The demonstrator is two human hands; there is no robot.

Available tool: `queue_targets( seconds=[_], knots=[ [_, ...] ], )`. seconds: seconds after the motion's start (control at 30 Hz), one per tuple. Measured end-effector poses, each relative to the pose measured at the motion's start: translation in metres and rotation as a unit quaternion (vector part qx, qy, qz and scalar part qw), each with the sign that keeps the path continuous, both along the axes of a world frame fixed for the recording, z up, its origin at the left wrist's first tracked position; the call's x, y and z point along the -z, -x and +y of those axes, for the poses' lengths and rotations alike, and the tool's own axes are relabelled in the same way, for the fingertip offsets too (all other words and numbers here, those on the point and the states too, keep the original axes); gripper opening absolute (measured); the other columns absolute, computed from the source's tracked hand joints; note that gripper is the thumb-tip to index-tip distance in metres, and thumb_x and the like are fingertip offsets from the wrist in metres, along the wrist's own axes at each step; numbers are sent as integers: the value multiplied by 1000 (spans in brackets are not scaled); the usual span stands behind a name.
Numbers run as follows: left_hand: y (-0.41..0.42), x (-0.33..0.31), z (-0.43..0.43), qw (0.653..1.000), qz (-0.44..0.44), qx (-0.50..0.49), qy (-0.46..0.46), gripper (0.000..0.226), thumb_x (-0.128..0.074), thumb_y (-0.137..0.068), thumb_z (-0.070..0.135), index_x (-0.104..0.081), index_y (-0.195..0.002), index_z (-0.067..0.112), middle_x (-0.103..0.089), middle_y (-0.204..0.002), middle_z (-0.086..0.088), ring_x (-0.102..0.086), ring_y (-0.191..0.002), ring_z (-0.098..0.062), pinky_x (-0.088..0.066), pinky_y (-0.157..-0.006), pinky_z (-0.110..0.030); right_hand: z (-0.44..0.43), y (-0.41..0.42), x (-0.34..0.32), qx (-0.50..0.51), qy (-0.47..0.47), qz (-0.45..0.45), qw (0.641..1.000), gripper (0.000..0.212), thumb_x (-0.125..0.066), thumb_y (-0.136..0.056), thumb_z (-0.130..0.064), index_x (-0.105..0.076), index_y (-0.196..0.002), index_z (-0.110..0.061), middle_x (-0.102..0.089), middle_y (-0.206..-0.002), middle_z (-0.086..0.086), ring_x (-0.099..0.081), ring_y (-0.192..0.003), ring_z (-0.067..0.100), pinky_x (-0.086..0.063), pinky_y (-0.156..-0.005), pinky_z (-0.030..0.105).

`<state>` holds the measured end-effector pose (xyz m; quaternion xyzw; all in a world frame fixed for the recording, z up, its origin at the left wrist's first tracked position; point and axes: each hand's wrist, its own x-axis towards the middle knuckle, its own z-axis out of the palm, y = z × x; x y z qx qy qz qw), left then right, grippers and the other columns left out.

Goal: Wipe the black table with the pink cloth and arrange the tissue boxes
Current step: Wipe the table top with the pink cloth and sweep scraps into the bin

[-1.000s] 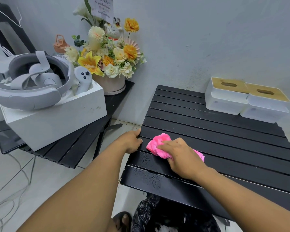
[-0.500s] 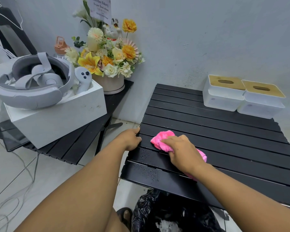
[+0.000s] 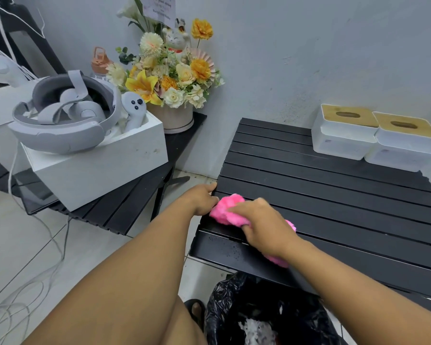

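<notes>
**Wiping in progress at near-left corner; tissue boxes untouched**

Right hand (image 3: 261, 226): palm down, fingers curled over the pink cloth (image 3: 228, 211), pressing it onto the black slatted counter (image 3: 334, 195). Cloth is bunched; one lobe sticks out past the fingertips toward the left hand, a smaller bit shows beyond the knuckles, and another below the wrist.

Left hand (image 3: 200, 199): closed over the counter's left edge just beside the cloth, fingers hooked on a slat end, thumb side touching or nearly touching the pink lobe. Judged to be steadying the counter. It holds no object.

Progress, as far as visible: small droplets or specks sit on the near slats directly below the right hand, so that strip reads as damp or not yet clean; cannot tell which. The slats beyond the hand toward the wall look uniformly matte, no clear sign either way of having been wiped. Judgement: wiping is partway at most.

Two tissue boxes (image 3: 376, 138), white with tan slotted tops, stand touching side by side at the far right corner, well apart from both hands. The area under them cannot be wiped until they are lifted; arranging remains to be done.

Surroundings: left of the left hand, a second black table carries a white box (image 3: 97, 170) with a headset (image 3: 60, 120) and a flower arrangement (image 3: 172, 80). A black bag (image 3: 259, 307) sits below the near edge. Nothing obstructs the wiping path except the boxes.
</notes>
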<state>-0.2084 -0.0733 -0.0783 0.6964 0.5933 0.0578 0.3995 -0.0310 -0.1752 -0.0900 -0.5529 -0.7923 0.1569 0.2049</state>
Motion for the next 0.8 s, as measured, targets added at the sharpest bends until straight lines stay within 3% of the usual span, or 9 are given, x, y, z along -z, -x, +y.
queue_targets(
  seconds=[0.13, 0.23, 0.33, 0.4, 0.57, 0.7, 0.8],
  knots=[
    [7, 0, 2, 1000, -17, -11, 21, 59, -56, -97, 26, -34, -151, 32, -44, -152, -2, -46, -134, -21, -35, -108, -29, 5, -28, 3, 123, -5, -21, 992, 28, -50, -87, -10, -66, -102, -28, -66, -107, -13, -49, -87, 25, -40, -76, 33],
    [11, 0, 1, 998, -33, -27, 49, 56, -56, -98, 30, -36, -150, 35, -48, -148, -5, -46, -134, -27, -37, -108, -37, 6, -40, 3, 159, 8, -48, 986, 27, -50, -86, -10, -63, -100, -28, -64, -109, -14, -45, -88, 23, -46, -74, 38],
    [18, 7, 0, 990, -62, -60, 114, 61, -60, -93, 47, -37, -149, 39, -51, -145, 1, -53, -125, -24, -41, -99, -44, 5, -41, 5, 171, -5, -49, 984, 28, -50, -85, -7, -62, -98, -29, -63, -106, -14, -45, -90, 24, -43, -71, 36],
    [26, 12, -1, 982, -78, -85, 148, 68, -62, -87, 57, -39, -147, 37, -53, -140, 4, -55, -119, -23, -41, -95, -45, 5, -41, 7, 169, -10, -55, 984, 32, -51, -86, -8, -64, -107, -28, -63, -110, -13, -41, -90, 21, -42, -73, 35],
    [37, 19, -4, 976, -81, -90, 180, 64, -63, -77, 72, -60, -127, 33, -57, -131, 6, -56, -114, -23, -44, -91, -48, 6, -40, 8, 174, -6, -65, 982, 37, -51, -87, -8, -64, -114, -30, -63, -114, -14, -40, -92, 20, -38, -73, 32],
    [36, 20, -3, 976, -85, -99, 172, 60, -64, -77, 71, -62, -124, 34, -58, -128, 6, -57, -111, -22, -45, -92, -47, 2, -23, 5, 88, -7, -56, 995, 39, -43, -79, -10, -62, -102, -34, -55, -90, -21, -45, -85, 24, -44, -79, 37],
    [35, 21, -3, 976, -88, -104, 168, 59, -65, -78, 69, -62, -125, 32, -59, -125, 7, -59, -109, -20, -45, -92, -46, -18, -4, 3, -30, 12, -48, 998, 44, -42, -79, -11, -57, -107, -40, -55, -100, -26, -44, -88, 22, -45, -89, 37]
  ],
)
